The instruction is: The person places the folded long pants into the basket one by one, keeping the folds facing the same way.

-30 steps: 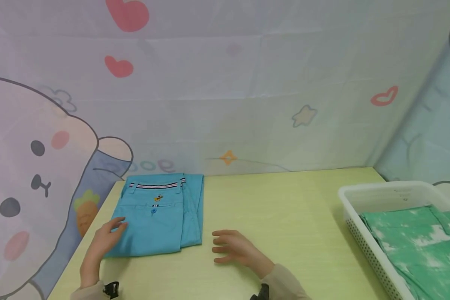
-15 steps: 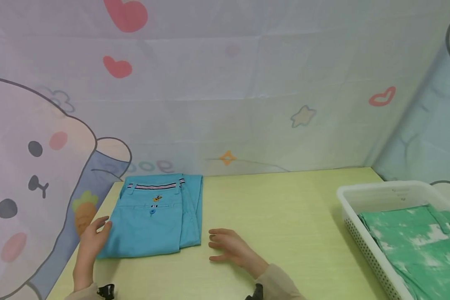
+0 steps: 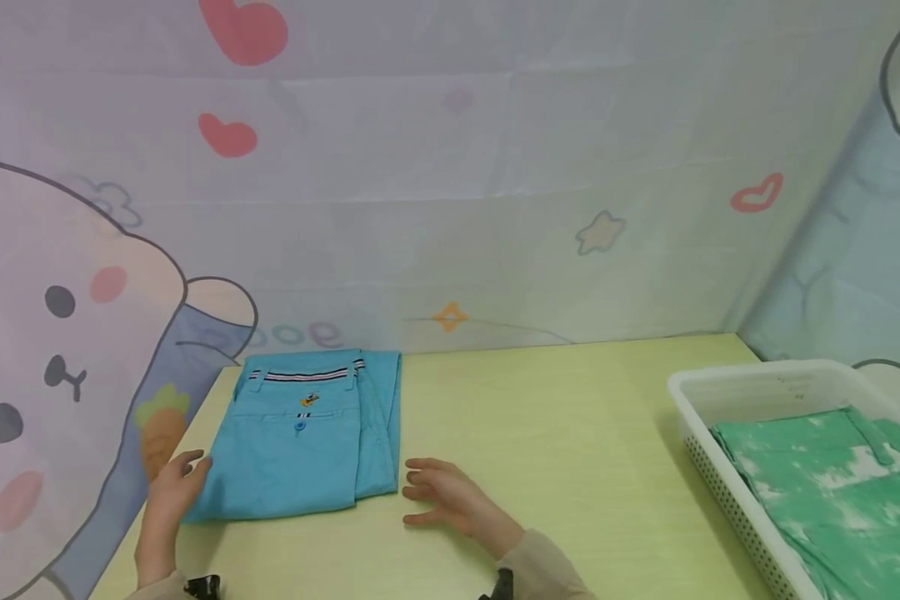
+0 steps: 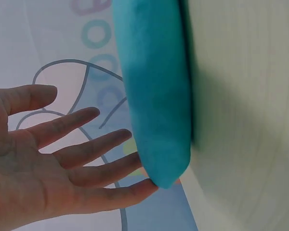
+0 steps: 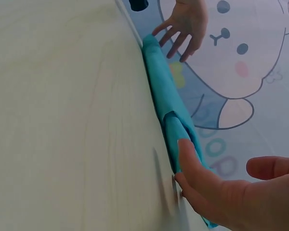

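Note:
Folded turquoise pants [image 3: 288,458] lie flat on the table, with a striped waistband trim, belt loops and a buttoned pocket facing up. My left hand [image 3: 172,492] is at their left edge, fingers spread. In the left wrist view, the little fingertip of that hand [image 4: 48,178] meets or nearly meets the folded edge of the pants [image 4: 156,106]; whether it touches I cannot tell. Beyond the opposite side, my right hand [image 3: 453,500] hovers with loosely bent fingers and nothing in them. The right wrist view has the right hand [image 5: 231,192] near the pants' other end.
A white perforated basket [image 3: 727,492] stands at the right of the pale yellow table [image 3: 555,433]. Folded green-and-white tie-dye cloth [image 3: 832,483] lies in it. A printed curtain [image 3: 420,167] rises directly behind the table's back edge.
My left hand has moved left and a little down, from over the pants' left side to their edge. The right hand has drifted slightly left. The pants look unmoved on the table.

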Action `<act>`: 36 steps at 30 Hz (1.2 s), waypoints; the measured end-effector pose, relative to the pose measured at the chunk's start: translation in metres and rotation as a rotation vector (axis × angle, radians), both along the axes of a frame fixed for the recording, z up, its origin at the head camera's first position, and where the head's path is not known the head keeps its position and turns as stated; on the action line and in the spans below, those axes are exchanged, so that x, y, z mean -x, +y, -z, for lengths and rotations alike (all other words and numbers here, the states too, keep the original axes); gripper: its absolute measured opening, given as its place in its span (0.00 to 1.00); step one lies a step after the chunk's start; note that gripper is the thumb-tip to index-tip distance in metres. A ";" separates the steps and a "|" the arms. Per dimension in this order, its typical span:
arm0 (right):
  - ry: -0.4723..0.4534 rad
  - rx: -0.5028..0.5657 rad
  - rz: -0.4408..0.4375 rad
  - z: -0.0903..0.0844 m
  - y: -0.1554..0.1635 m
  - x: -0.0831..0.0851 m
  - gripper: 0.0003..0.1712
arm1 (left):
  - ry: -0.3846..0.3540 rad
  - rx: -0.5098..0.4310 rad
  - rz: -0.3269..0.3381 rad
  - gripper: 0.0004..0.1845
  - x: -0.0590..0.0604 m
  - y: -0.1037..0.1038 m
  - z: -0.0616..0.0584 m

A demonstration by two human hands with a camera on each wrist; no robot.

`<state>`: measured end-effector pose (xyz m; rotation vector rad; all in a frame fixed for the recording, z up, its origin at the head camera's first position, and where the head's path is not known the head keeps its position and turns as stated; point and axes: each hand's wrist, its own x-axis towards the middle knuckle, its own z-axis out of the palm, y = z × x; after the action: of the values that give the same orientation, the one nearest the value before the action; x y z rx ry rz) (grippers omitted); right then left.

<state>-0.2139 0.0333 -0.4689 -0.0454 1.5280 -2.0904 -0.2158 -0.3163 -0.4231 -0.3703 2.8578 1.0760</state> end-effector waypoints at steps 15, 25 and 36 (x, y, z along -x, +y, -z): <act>-0.008 0.003 -0.053 0.004 -0.011 0.000 0.28 | -0.050 0.008 0.029 0.30 0.006 -0.005 0.006; 0.042 -0.065 -0.150 0.004 -0.012 0.001 0.30 | -0.114 -0.051 0.080 0.33 0.008 -0.006 0.010; 0.076 -0.077 -0.231 0.004 -0.007 0.000 0.29 | -0.129 0.036 0.120 0.34 0.012 -0.002 0.013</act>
<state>-0.2144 0.0267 -0.4727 -0.2631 1.5655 -1.8664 -0.2273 -0.3186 -0.4357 -0.2569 2.7501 0.9448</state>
